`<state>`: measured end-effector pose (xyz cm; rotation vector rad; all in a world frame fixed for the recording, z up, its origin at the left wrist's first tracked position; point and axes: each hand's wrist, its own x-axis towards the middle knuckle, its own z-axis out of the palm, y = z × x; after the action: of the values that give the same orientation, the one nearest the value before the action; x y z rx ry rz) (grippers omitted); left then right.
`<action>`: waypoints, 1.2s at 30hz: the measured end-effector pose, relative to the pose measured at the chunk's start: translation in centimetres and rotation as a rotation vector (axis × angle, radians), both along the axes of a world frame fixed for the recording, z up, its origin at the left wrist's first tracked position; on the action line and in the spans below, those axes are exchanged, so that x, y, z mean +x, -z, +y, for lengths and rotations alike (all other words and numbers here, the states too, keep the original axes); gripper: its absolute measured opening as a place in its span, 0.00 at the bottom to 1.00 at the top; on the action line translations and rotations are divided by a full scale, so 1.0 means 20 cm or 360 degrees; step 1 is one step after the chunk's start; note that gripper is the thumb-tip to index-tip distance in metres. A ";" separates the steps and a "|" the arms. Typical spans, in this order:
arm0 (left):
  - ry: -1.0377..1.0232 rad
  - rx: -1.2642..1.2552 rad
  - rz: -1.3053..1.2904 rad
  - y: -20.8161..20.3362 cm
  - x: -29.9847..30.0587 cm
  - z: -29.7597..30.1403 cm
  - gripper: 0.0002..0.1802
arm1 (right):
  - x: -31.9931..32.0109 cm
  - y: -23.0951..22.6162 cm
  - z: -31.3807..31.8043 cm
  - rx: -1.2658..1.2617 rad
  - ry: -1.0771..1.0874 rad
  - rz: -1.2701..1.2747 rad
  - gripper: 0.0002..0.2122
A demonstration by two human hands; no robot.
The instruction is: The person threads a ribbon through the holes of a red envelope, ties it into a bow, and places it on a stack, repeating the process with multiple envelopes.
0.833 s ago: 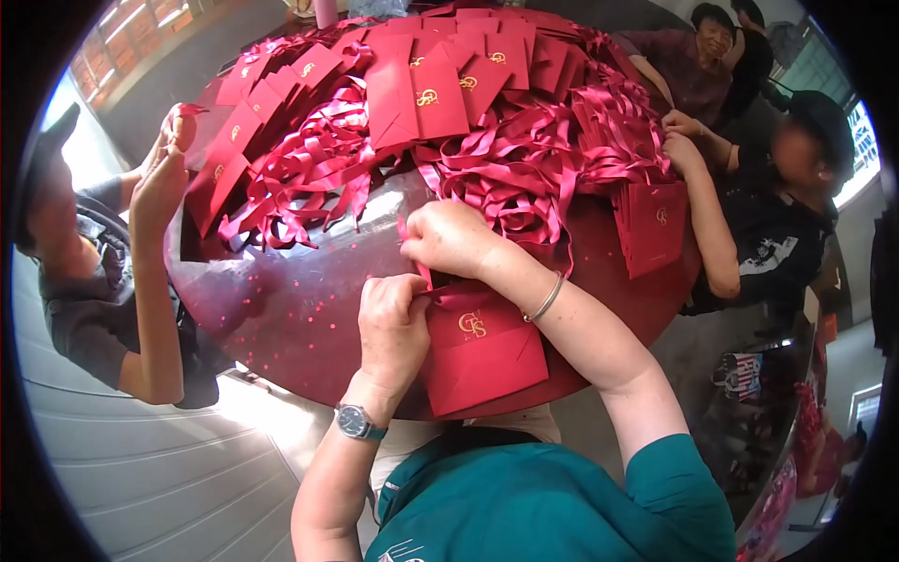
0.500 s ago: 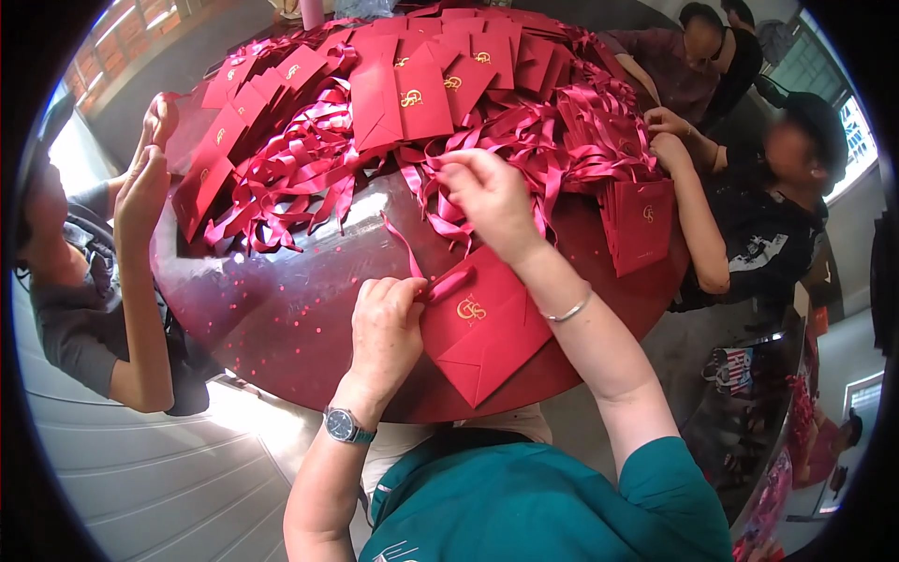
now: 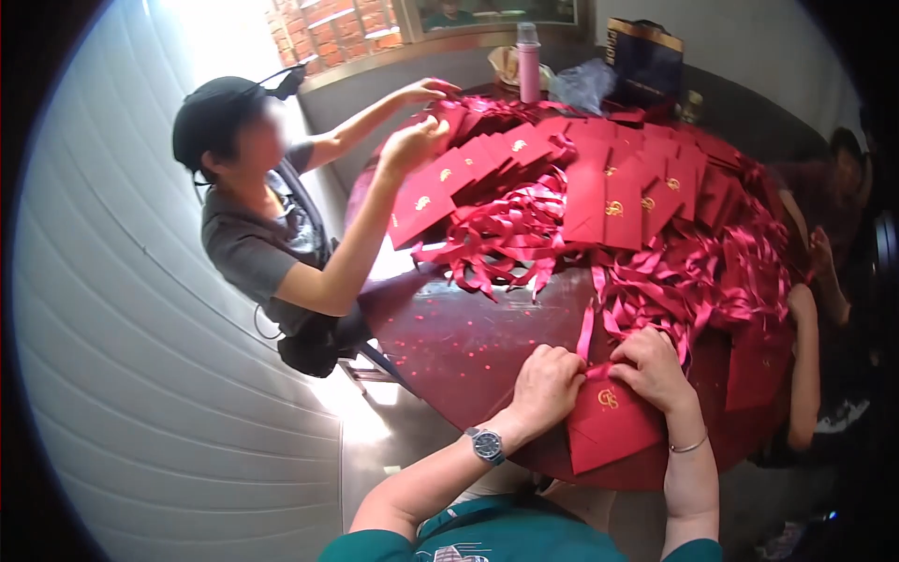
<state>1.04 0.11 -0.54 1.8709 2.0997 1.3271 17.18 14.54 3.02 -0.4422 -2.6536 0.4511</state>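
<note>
A red paper gift bag (image 3: 609, 436) with a gold emblem lies on the table right in front of me, turned at a slant. Both my hands are at its top edge, on a dark pink ribbon (image 3: 599, 372). My left hand (image 3: 546, 386), with a watch at the wrist, pinches the ribbon at the bag's left corner. Thumb and fingers of my right hand (image 3: 653, 368), which has a bangle at the wrist, are closed on the ribbon a short way to the right. One ribbon end rises behind the bag. How it is tied cannot be made out.
Many red bags (image 3: 585, 211) with tangled ribbons (image 3: 510, 229) cover the far part of the round table (image 3: 459, 328). Behind them stand a pink bottle (image 3: 528, 75) and a dark paper bag (image 3: 646, 61). A co-worker (image 3: 272, 215) reaches in from the left; other people's arms (image 3: 803, 365) are at right.
My right hand has come back from the ribbon heap to the bag's top edge beside my left hand. My view has swung left, and the co-worker there now reaches over the bags.
</note>
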 end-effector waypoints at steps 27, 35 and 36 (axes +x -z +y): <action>-0.0018 0.0010 0.0477 -0.02 0.25 0.18 0.12 | -0.08 0.13 -0.01 -0.0664 0.0456 0.0685 0.11; 0.0249 0.0101 -0.0138 0.03 0.21 0.20 0.07 | -0.07 0.14 -0.02 -0.1172 0.0426 0.0785 0.11; 0.0306 0.0133 -0.0198 0.02 0.21 0.20 0.07 | -0.07 0.14 -0.02 -0.1183 0.0422 0.0796 0.11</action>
<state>5.17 4.06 -1.04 1.9099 1.7823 1.4633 15.75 14.04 0.19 -0.7622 -1.8472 1.2727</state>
